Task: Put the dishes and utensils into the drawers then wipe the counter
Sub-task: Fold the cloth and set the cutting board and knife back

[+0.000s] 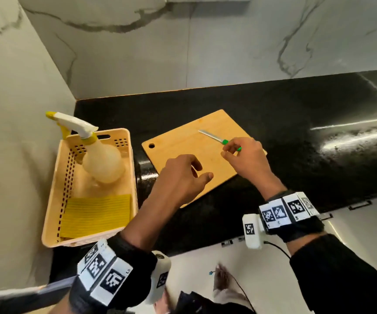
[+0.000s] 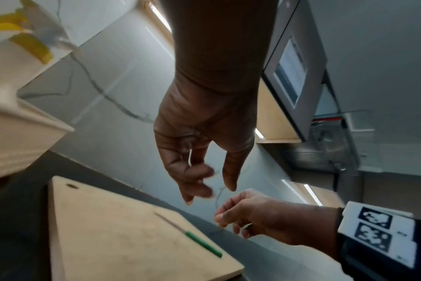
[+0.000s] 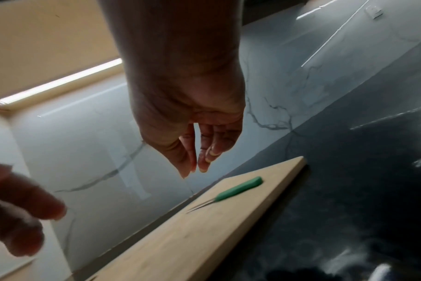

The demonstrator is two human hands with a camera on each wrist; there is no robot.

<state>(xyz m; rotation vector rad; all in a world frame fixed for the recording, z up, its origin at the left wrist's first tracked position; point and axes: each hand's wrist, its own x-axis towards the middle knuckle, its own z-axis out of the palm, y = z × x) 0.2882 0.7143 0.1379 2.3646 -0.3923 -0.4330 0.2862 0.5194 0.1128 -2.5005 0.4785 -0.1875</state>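
Knife (image 1: 217, 138) with a green handle is seen lying flat on the wooden cutting board (image 1: 183, 150), its blade pointing toward the board's far left and its handle near the right edge. The board rests on the black surface (image 1: 296, 132), with a round hole at its left corner. The right hand (image 1: 244, 155) is held just above the knife handle; in both wrist views a gap is seen between the hand and the handle, so nothing is gripped. Its fingers (image 3: 203, 161) are loosely curved and close together, hanging down toward the board. The left hand (image 1: 180, 175) is held over the near part of the board, fingers (image 2: 192, 182) relaxed and slightly spread, with the thumb apart from them; nothing is held in it.

A beige perforated basket (image 1: 54, 200) is placed on the surface to the left of the board, close to the marble side wall. A spray bottle (image 1: 101, 162) with a white and yellow trigger head stands upright in the far part of the basket, and a folded yellow cloth (image 1: 97, 214) lies flat in its near part. Marker-covered bands with small white cameras are worn on both wrists. White cabinet fronts with dark handles (image 1: 362, 204) are seen below the front edge of the surface.
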